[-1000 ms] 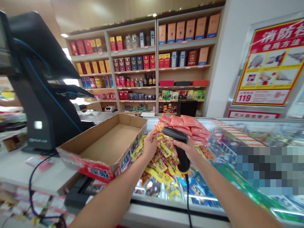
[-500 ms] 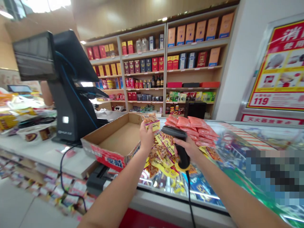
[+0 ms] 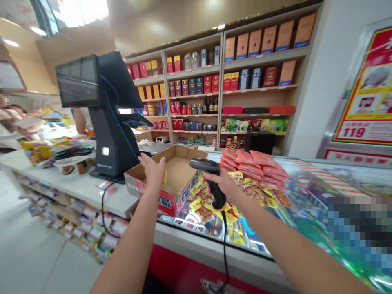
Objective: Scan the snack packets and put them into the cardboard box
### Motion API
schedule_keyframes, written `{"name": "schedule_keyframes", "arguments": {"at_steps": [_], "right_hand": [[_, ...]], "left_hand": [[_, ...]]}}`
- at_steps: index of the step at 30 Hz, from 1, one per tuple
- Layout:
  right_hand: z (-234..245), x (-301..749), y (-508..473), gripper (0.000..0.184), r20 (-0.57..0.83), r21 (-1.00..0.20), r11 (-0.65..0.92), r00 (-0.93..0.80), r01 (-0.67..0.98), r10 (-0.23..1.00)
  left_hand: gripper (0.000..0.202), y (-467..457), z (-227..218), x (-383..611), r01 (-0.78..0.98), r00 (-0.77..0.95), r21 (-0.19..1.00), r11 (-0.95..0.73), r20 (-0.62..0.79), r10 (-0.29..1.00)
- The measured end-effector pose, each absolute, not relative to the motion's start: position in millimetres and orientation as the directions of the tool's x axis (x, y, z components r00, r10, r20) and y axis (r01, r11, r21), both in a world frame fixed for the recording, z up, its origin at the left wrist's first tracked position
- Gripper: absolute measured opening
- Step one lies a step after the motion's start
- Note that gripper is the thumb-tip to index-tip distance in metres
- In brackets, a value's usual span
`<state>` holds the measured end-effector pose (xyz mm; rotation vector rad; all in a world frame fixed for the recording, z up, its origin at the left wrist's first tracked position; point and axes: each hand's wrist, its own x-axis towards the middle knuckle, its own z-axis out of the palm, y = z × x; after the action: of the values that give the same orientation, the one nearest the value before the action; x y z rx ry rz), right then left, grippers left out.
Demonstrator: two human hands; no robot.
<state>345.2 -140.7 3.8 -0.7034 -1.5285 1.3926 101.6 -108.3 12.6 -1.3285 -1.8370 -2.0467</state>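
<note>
The person's left forearm (image 3: 128, 245) and right forearm (image 3: 284, 245) are bare and slender, running in from the lower edge of the view and narrowing toward the wrists. The left hand (image 3: 152, 173) and right hand (image 3: 225, 185) are bare as well, with slim fingers, and the nails are too small to make out.

My right hand (image 3: 225, 185) wraps a matte black plastic barcode scanner (image 3: 212, 181). Salmon-pink plastic snack packets (image 3: 254, 163) pile beyond yellow-and-red printed sachets (image 3: 202, 212). A brown cardboard tray (image 3: 179, 171) shows red and blue printing; the glass-topped counter's front panel (image 3: 174, 265) is red.
</note>
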Motion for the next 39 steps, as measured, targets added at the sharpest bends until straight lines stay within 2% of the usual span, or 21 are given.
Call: {"name": "schedule_keyframes", "arguments": {"at_steps": [2,4,5,7,9,12,16,19,21,23,26,28,31,32,34,35,37,39], "right_hand": [[1,354,-139,0.030,0.239,-0.968,0.191,-0.379,-0.161,0.894],[-1,367,-135,0.029,0.248,-0.964,0.199,-0.322,-0.177,0.914],[-2,375,-132,0.029,0.258,-0.959,0.207,-0.293,-0.195,0.921],[-4,392,-127,0.028,0.265,-0.951,0.212,-0.238,-0.225,0.935],[-6,409,-122,0.028,0.254,-0.954,0.212,-0.197,-0.213,0.947],[-13,431,-116,0.028,0.250,-0.950,0.211,-0.155,-0.232,0.956],[-27,447,-112,0.030,0.248,-0.947,0.220,-0.099,-0.233,0.964],[-35,450,-111,0.030,0.235,-0.957,0.214,-0.093,-0.196,0.968],[-36,449,-112,0.029,0.235,-0.958,0.215,-0.089,-0.189,0.968],[-36,448,-112,0.028,0.229,-0.959,0.211,-0.083,-0.188,0.970],[-36,446,-112,0.026,0.216,-0.959,0.198,-0.074,-0.201,0.974],[-36,445,-113,0.026,0.211,-0.961,0.190,-0.085,-0.202,0.974],[-37,445,-114,0.027,0.197,-0.969,0.175,-0.120,-0.174,0.973],[-38,445,-115,0.028,0.190,-0.973,0.168,-0.135,-0.161,0.972],[-39,444,-116,0.028,0.186,-0.974,0.161,-0.158,-0.159,0.970],[-40,444,-116,0.028,0.190,-0.973,0.162,-0.172,-0.167,0.967],[-41,443,-118,0.029,0.201,-0.969,0.160,-0.221,-0.188,0.954],[-42,441,-120,0.030,0.207,-0.968,0.151,-0.295,-0.202,0.933]], "left_hand": [[0.066,-118,17,120,0.669,-0.529,0.685,-0.287,0.711,0.463],[0.047,-122,18,146,0.722,-0.309,0.574,-0.386,0.766,0.563],[0.039,-121,17,161,0.728,-0.168,0.531,-0.434,0.752,0.638],[0.032,-112,11,191,0.732,0.102,0.473,-0.490,0.636,0.765],[0.029,-96,2,219,0.763,0.272,0.420,-0.491,0.481,0.834],[0.031,-70,-12,252,0.849,0.258,0.361,-0.386,0.353,0.899],[0.051,-51,-26,271,0.910,0.120,0.335,-0.244,0.350,0.929],[0.055,-48,-35,263,0.906,0.190,0.312,-0.285,0.303,0.934],[0.050,-46,-39,252,0.875,0.257,0.357,-0.326,0.227,0.939],[0.037,-43,-42,243,0.823,0.330,0.431,-0.369,0.165,0.930],[0.022,-38,-44,237,0.715,0.384,0.567,-0.409,0.170,0.908],[0.021,-37,-44,238,0.641,0.309,0.653,-0.404,0.263,0.914],[0.017,-35,-44,244,0.486,-0.006,0.790,-0.374,0.431,0.902],[0.015,-34,-44,247,0.384,-0.127,0.847,-0.367,0.442,0.888],[0.014,-34,-44,250,0.068,-0.286,0.938,-0.341,0.346,0.894],[0.015,-34,-43,252,-0.126,-0.279,0.947,-0.294,0.251,0.927],[0.020,-37,-42,254,-0.480,-0.095,0.869,-0.123,0.088,0.992],[0.025,-42,-41,257,-0.695,0.109,0.718,0.025,0.071,0.991]]}}
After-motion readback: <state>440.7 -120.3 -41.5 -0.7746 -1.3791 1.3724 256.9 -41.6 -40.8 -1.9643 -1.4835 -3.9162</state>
